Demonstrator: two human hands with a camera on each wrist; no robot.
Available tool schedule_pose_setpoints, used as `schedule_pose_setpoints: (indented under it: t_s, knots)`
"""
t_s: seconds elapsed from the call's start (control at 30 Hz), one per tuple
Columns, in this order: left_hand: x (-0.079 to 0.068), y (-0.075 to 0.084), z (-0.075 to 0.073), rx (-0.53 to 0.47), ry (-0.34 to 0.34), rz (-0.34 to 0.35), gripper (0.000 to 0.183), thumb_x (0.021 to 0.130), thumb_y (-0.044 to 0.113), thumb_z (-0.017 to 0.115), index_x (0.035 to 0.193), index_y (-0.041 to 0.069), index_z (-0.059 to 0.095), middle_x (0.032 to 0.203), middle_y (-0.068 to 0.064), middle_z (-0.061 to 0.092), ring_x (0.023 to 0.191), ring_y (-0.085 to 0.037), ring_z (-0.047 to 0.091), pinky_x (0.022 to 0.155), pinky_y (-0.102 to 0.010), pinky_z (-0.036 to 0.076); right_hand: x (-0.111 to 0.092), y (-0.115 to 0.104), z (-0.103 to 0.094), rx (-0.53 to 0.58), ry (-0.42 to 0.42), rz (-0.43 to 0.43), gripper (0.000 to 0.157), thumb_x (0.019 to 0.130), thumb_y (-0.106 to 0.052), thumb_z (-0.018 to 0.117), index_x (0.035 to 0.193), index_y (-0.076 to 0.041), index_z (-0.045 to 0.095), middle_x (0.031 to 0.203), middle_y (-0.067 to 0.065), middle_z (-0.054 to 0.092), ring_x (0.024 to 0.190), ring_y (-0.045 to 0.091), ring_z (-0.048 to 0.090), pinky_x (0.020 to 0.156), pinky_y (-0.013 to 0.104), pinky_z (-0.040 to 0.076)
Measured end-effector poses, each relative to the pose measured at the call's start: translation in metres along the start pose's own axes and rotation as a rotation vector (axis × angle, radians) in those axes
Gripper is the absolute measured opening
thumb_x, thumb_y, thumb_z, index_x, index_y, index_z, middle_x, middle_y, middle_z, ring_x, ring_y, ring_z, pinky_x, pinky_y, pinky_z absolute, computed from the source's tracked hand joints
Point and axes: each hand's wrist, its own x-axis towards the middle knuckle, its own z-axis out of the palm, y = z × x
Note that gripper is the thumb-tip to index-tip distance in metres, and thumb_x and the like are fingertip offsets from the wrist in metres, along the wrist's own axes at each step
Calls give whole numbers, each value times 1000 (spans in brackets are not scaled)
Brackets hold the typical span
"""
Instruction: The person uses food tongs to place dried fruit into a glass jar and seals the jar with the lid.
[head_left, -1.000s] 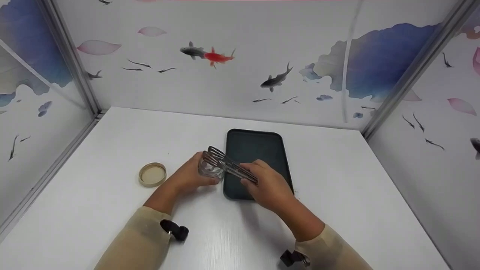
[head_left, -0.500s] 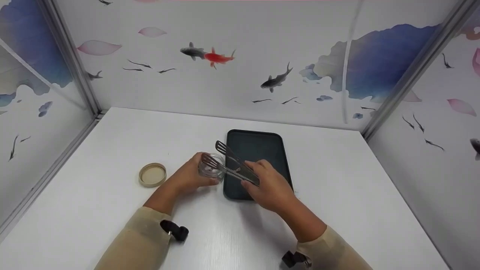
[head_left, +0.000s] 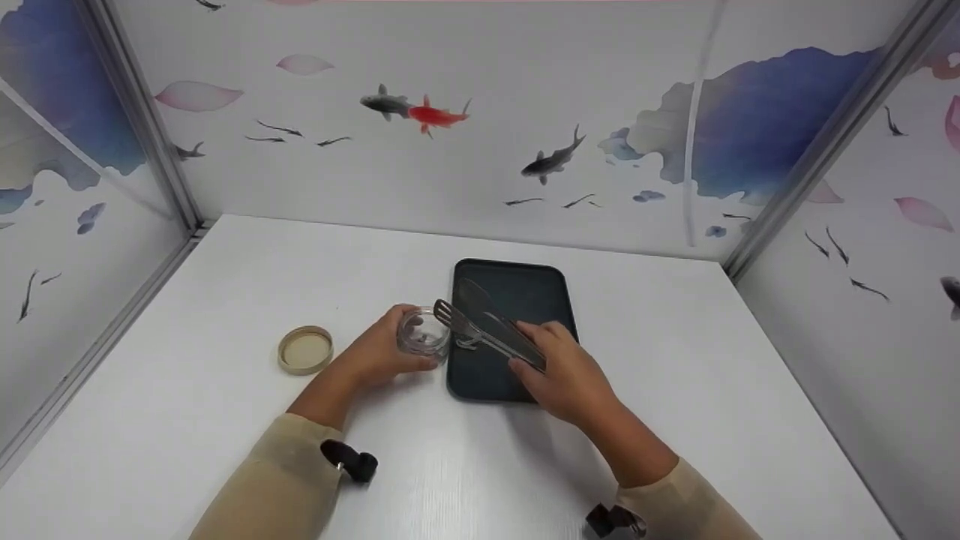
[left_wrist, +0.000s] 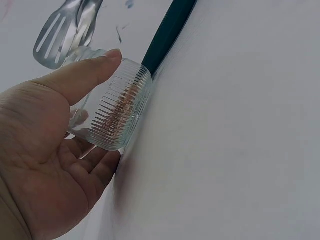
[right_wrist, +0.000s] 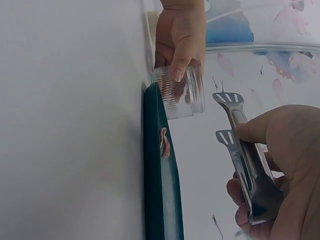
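Observation:
My left hand (head_left: 382, 345) grips a clear glass jar (head_left: 422, 339) with its mouth uncovered, beside the left edge of a dark green tray (head_left: 517, 382). Vertical ribs on the jar wall (left_wrist: 122, 102) show between thumb and fingers in the left wrist view. My right hand (head_left: 564, 371) holds metal tongs (head_left: 491, 339) with slotted ends above the tray. The tongs' arms stand apart, with nothing between the tips (right_wrist: 227, 115) in the right wrist view. On the tray, near the jar, lies a small pinkish-brown twisted strip (right_wrist: 165, 143), partly covered by the tongs in the head view.
A round beige lid (head_left: 305, 350) lies inside up on the white table (head_left: 360, 262), left of the jar. White panels (head_left: 480, 60) printed with fish and petals stand behind and at both sides.
From over the jar's mouth, the right hand has moved the tongs rightward above the tray, and their arms have spread. The small strip now shows on the tray. The left hand and jar stay put.

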Motion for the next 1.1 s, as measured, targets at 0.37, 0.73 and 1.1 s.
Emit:
schedule_pose_setpoints:
  t_s: [0.37,0.73,1.1]
  knots:
    - [1,-1,0,-4,-4,-4,105,81,43,94,164,18,34,164,-15,48,155,-37,44,128,-57,35,-4,24,0,-9,-8,21,62,102,-36,74,159,-26,52,139,-1,60,103,17,61,84,36,53]
    - [1,1,0,-21,-11,-12,105,81,39,95,164,16,34,163,-13,49,153,-34,47,127,-55,37,-6,40,6,-37,-40,6,61,101,-35,76,158,-25,55,136,-2,61,100,16,59,82,34,50]
    - [-1,2,0,-10,-3,-5,105,81,38,96,163,15,35,162,-15,50,152,-35,47,127,-55,37,-5,44,14,-72,-83,40,58,99,-35,78,153,-27,59,132,-2,63,98,16,59,81,34,50]
